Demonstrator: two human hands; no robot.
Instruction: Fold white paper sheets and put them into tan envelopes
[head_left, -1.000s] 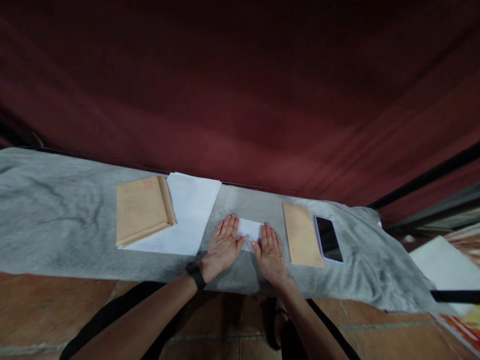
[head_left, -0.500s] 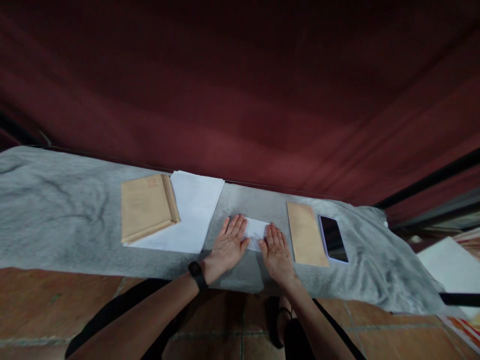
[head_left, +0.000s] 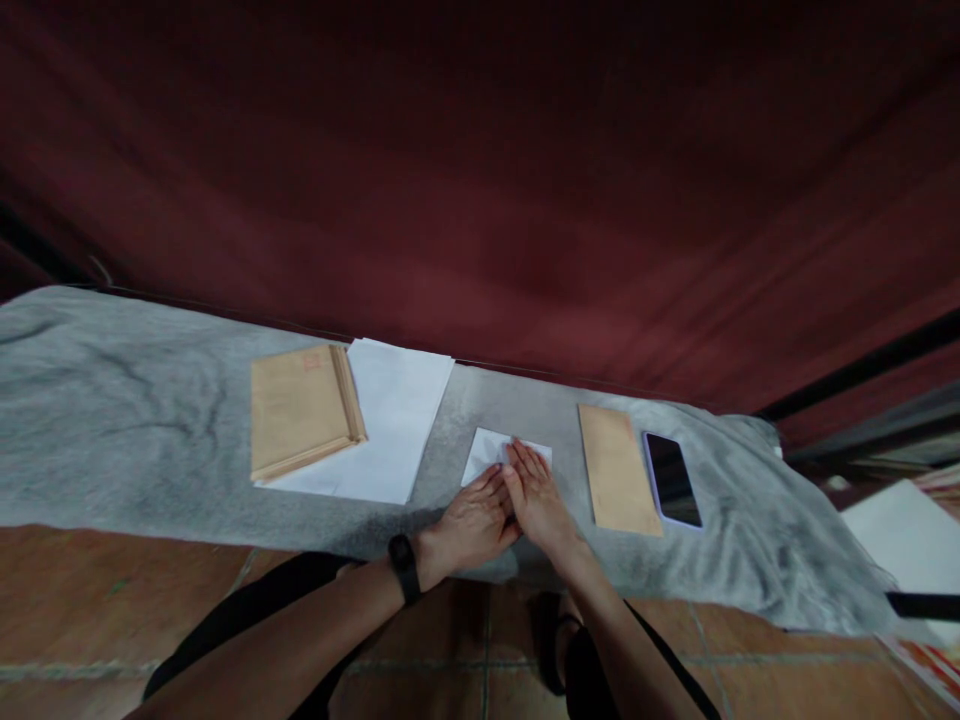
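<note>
Envelopes [head_left: 304, 408] lie stacked partly on white sheets [head_left: 405, 410], contents hidden. Folded paper [head_left: 481, 453] rests on grey cloth [head_left: 517, 395], between the sheets and a single envelope [head_left: 619, 470] — left hand [head_left: 476, 518] and right hand [head_left: 537, 498] overlap flat against the paper, fingers extended, close together.

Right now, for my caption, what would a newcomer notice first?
The left hand and right hand meet over a small white paper on the gray cloth. Left of them, stacked brown envelopes overlap white sheets; to the right, a phone lies beside a single envelope.
</note>
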